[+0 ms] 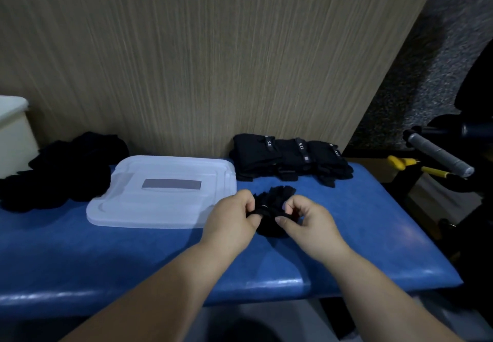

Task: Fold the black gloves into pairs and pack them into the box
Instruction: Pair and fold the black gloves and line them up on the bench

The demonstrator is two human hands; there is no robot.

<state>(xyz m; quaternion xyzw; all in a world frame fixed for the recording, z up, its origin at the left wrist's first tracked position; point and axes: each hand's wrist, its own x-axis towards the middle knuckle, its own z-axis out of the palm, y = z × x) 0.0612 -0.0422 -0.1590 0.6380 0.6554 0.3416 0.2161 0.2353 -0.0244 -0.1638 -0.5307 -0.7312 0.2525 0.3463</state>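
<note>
Glove (269, 209): black, bunched, just right of centre on the surface (133, 256), far end fanned out toward the wall (186, 61), near end low over the blue padding; contact with the padding cannot be told. Gripped from both sides. Left hand (230, 217): fingers (248, 201) curled, pinching the glove's left edge against the thumb. Right hand (310, 223): fingers (292, 204) curled, pinching the right edge, thumb tip turned in toward the fabric. Both forearms reaching in from the near edge, bare. Just left of the left hand: lid (165, 189), white, translucent, lying flat, grey rectangular label at its centre, near right corner close to the left wrist. Behind the glove, against the wall: stack (290, 157) of black gloves, laid side by side, white-lettered bands across the cuffs, fingertips pointing toward the near edge. Apart from the held glove. At the far left, touching the lid's left edge: pile (61, 170) of loose black gloves, unsorted. Behind the pile, at the picture's left border: tub (13, 133), cream-white, only partly in view. Off the surface's right end: tools (400, 162) with yellow handles, and a grey handle (437, 157) on dark equipment, kind not discernible. Wall: pale wood grain, upright, directly behind the surface.
</note>
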